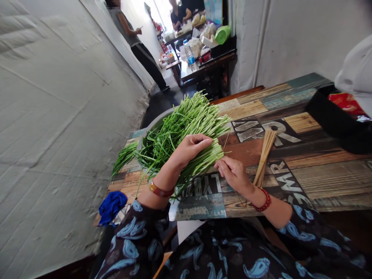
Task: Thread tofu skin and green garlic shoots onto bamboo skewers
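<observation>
A large heap of green chives fills a grey metal basin, pale stem ends pointing right. My left hand lies over the stems near the front, its thumb and fingers closed around some of them. At the stem ends, the fingertips of my right hand are pinched together; what is between them is too small to tell. A thin brown stick shows beside the stem ends. To the right of my right hand, a bundle of bamboo skewers rests on the patterned table.
More chives hang past the basin's left side. A blue cloth lies at the table's left corner. A black container with a red packet stands at right. Behind, a person stands near a table holding a water bottle.
</observation>
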`<state>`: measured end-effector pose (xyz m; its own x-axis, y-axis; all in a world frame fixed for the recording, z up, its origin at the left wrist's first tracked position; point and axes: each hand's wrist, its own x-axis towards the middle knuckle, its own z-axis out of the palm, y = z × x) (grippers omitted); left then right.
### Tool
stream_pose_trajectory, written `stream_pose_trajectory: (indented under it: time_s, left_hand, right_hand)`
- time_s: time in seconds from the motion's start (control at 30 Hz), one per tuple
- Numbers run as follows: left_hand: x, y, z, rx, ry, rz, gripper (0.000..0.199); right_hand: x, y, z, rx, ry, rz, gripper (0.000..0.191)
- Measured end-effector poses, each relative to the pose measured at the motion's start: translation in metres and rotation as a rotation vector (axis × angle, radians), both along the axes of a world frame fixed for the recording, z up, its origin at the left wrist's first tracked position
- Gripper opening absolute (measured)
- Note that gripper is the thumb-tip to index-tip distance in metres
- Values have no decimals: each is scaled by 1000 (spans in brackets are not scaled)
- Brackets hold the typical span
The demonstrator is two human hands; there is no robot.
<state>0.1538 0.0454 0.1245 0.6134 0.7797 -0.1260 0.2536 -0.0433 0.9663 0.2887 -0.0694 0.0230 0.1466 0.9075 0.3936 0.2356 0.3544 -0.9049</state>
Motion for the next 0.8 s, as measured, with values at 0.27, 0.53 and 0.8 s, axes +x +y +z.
stream_pose_trajectory:
  time_s: [0.27, 0.53, 0.8]
  left_hand:
    - [1, -1, 1, -129, 9, -2, 38]
    - [1, -2, -4, -35, 75, -24, 38]
    - [2, -4, -4, 320, 143, -90, 49]
  right_hand:
    - [0, -1, 1, -5, -24, 23, 38]
    - [-3, -3, -4, 10, -19, 10, 36]
    - [-5, -3, -4, 9, -11, 9, 35]
